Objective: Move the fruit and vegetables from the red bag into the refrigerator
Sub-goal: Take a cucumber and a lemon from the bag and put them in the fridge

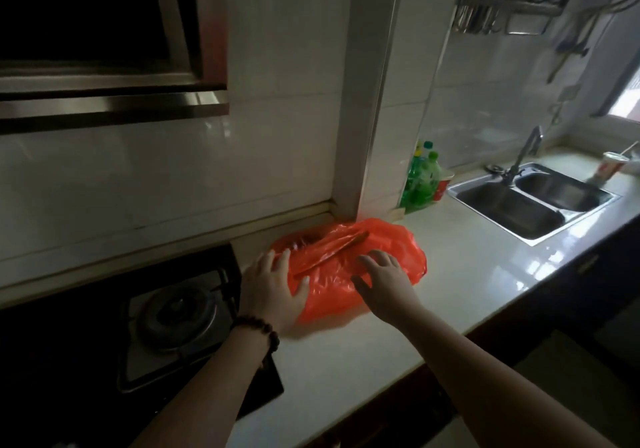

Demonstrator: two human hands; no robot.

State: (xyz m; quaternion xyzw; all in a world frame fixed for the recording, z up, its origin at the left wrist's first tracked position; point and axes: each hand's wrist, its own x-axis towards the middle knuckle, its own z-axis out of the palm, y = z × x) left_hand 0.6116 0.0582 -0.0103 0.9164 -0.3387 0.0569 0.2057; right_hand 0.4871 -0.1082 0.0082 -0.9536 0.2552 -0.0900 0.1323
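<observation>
— Where does the red bag [349,267] lie?

— On the pale countertop [467,267], against the foot of the tiled wall column, between the gas stove [173,312] on the left and the double sink [530,202] well off to the right. It is crumpled and lies flat, with a long dark fold or object across its top; what is inside cannot be made out.

— And the hands?

— The left hand [273,288] rests on the bag's left end, fingers spread and fairly straight, thumb lying on the plastic, not gripping it. A dark beaded bracelet [259,330] circles that wrist. The right hand [384,274] is over the bag's right part, fingers relaxed and slightly bent, their tips on or just above the plastic; whether they touch is hard to tell. Neither hand holds anything.

— Anything else nearby?

— Green bottles [420,179] and a red cup [441,184] stand in the corner behind the bag, beside the sink. A faucet [526,151] rises behind the basins, and a paper cup with a straw [611,167] stands at the far right.
</observation>
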